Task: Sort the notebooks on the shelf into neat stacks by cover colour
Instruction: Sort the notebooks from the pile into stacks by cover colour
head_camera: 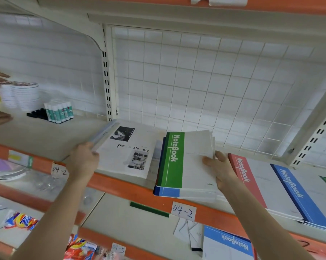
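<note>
Right hand (219,168) grips green-topped notebook stack (186,162) (overhanging shelf (46,136)).

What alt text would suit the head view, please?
A person's right hand grips a stack topped by a green-spined white notebook and the left hand holds a white photo-cover notebook, on an orange-edged shelf. A red-spined notebook and a blue-spined notebook lie to the right.

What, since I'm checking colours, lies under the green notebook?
The edge of a blue notebook pokes out below the green notebook; other edges show at left. The rest is covered.
</note>
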The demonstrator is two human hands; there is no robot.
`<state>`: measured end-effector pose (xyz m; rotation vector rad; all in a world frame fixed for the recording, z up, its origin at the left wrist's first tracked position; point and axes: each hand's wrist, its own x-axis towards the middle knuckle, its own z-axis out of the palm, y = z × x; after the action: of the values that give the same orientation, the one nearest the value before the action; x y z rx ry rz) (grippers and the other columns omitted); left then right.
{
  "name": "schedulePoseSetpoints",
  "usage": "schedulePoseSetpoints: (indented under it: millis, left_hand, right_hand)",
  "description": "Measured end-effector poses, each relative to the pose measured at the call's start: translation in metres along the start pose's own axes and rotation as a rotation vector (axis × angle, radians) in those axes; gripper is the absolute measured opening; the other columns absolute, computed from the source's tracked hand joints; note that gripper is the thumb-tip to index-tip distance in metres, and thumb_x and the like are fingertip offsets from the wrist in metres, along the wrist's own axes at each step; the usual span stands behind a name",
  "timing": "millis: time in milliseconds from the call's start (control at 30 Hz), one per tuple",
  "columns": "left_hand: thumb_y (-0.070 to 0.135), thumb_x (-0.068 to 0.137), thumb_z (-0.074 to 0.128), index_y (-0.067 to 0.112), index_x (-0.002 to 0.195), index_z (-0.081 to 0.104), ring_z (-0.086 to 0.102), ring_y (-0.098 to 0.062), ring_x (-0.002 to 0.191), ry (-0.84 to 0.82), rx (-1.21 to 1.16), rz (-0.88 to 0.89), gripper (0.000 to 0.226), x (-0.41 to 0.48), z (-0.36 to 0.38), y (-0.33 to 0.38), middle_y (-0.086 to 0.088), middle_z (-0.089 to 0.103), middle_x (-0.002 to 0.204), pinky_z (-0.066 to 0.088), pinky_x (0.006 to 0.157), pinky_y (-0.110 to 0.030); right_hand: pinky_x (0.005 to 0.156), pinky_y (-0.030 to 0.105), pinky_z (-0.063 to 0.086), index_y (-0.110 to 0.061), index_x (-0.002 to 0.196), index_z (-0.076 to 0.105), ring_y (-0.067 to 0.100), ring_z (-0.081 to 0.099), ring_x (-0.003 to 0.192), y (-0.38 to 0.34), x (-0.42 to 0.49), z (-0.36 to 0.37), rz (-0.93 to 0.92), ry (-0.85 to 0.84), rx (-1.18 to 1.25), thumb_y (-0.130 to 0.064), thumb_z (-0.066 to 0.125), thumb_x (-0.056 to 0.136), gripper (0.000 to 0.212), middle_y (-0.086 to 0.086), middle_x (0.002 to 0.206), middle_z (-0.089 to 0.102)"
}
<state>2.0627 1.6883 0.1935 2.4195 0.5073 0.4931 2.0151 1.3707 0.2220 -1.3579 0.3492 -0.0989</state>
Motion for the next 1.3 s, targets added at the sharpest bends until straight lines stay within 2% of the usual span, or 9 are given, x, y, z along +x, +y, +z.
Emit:
schedulePoseSetpoints:
  millis: [33, 100, 233, 333, 600, 967, 1133, 1233, 1300]
  left_hand:
    - [0.012, 0.089, 0.052, 0.002, 0.117, 0.058, 0.055, -0.041, 0.102, -0.024, 0.227, 0.051, 0.031, -0.005, 0.002, 0.003, -0.024, 0.058, 0.109, 0.046, 0.083, -0.045]
    - [0.025, 0.093, 0.046, 0.010, 0.126, 0.051, 0.043, -0.036, 0.120, -0.097, 0.436, 0.184, 0.036, -0.021, 0.005, 0.017, -0.016, 0.049, 0.126, 0.039, 0.095, -0.049]
    - [0.052, 0.096, 0.030, 0.030, 0.147, 0.021, 0.007, -0.032, 0.144, -0.434, 0.433, 0.516, 0.057, -0.064, 0.030, 0.050, -0.003, 0.013, 0.156, 0.017, 0.110, -0.058]
    - [0.041, 0.099, 0.029, 0.034, 0.148, 0.010, -0.005, -0.046, 0.141, -0.508, 0.638, 0.548, 0.053, -0.082, 0.044, 0.053, -0.009, -0.004, 0.158, 0.007, 0.107, -0.066]
    - [0.032, 0.101, 0.024, 0.035, 0.143, 0.025, 0.011, -0.044, 0.139, -0.384, 0.544, 0.450, 0.042, -0.052, 0.041, 0.040, -0.013, 0.016, 0.155, 0.018, 0.108, -0.063]
    - [0.033, 0.100, 0.025, 0.035, 0.145, 0.021, 0.003, -0.039, 0.142, -0.397, 0.507, 0.455, 0.045, -0.048, 0.044, 0.030, -0.010, 0.009, 0.157, 0.009, 0.111, -0.060]
    - [0.036, 0.098, 0.027, 0.023, 0.135, 0.040, 0.025, -0.027, 0.137, -0.354, 0.503, 0.603, 0.041, -0.067, 0.050, 0.047, -0.005, 0.032, 0.146, 0.025, 0.107, -0.053]
    - [0.042, 0.098, 0.020, 0.018, 0.131, 0.050, 0.047, -0.022, 0.124, -0.317, 0.274, 0.768, 0.051, -0.091, 0.058, 0.073, -0.004, 0.053, 0.132, 0.032, 0.105, -0.041]
    - [0.041, 0.100, 0.020, 0.016, 0.132, 0.049, 0.051, -0.019, 0.119, -0.379, 0.095, 0.786, 0.050, -0.106, 0.064, 0.094, -0.002, 0.057, 0.128, 0.036, 0.102, -0.033]
  right_hand:
    - [0.066, 0.039, 0.051, -0.012, 0.099, 0.049, 0.024, 0.060, 0.077, 0.000, 0.000, 0.001, -0.004, -0.007, -0.003, 0.007, 0.052, 0.089, 0.021, 0.007, 0.090, 0.061]
    - [0.068, 0.040, 0.051, -0.013, 0.093, 0.051, 0.025, 0.060, 0.078, 0.000, -0.001, 0.001, -0.009, -0.012, -0.004, 0.007, 0.052, 0.089, 0.021, 0.007, 0.090, 0.061]
    - [0.075, 0.045, 0.051, -0.009, 0.097, 0.051, 0.025, 0.060, 0.078, -0.003, -0.001, -0.001, 0.000, -0.001, -0.007, 0.007, 0.051, 0.090, 0.017, 0.010, 0.091, 0.061]
    - [0.070, 0.042, 0.051, -0.006, 0.108, 0.050, 0.025, 0.059, 0.075, -0.004, -0.001, -0.004, 0.019, 0.022, -0.022, 0.005, 0.050, 0.091, 0.020, 0.009, 0.088, 0.060]
    - [0.062, 0.040, 0.050, -0.008, 0.106, 0.051, 0.025, 0.060, 0.075, 0.000, 0.000, -0.008, 0.056, 0.036, -0.024, 0.002, 0.052, 0.091, 0.018, 0.011, 0.091, 0.061]
    - [0.062, 0.041, 0.051, -0.009, 0.110, 0.050, 0.027, 0.061, 0.078, 0.002, 0.001, -0.009, 0.051, 0.030, 0.006, 0.002, 0.054, 0.090, 0.023, 0.010, 0.093, 0.062]
    - [0.057, 0.039, 0.054, -0.008, 0.113, 0.052, 0.027, 0.062, 0.079, -0.001, -0.003, -0.026, 0.037, 0.056, -0.003, 0.002, 0.054, 0.089, 0.026, 0.011, 0.095, 0.063]
    - [0.067, 0.044, 0.054, -0.009, 0.108, 0.055, 0.032, 0.063, 0.086, -0.004, -0.009, -0.046, 0.031, 0.077, 0.004, 0.002, 0.054, 0.089, 0.023, 0.015, 0.103, 0.063]
    - [0.064, 0.042, 0.055, -0.009, 0.105, 0.055, 0.030, 0.063, 0.082, -0.007, -0.015, -0.061, 0.022, 0.103, 0.000, 0.002, 0.052, 0.090, 0.019, 0.014, 0.098, 0.063]
